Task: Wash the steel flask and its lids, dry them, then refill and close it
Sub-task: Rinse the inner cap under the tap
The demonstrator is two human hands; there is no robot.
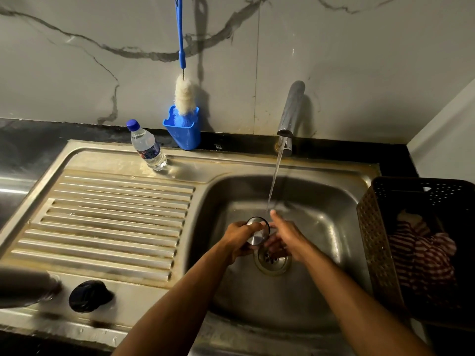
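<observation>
Left hand grips steel lid over sink drain. Right hand just beside lid, fingers straight, forefinger tip under water stream from tap. Black lid and flask on drainboard, well left of left hand. Water bottle, blue brush in holder beyond. Basket right of right hand.

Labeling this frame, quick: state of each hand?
Left hand: fingers curled round the steel lid, holding it over the drain.
Right hand: open, fingers straight, under the tap stream, holding nothing.
</observation>
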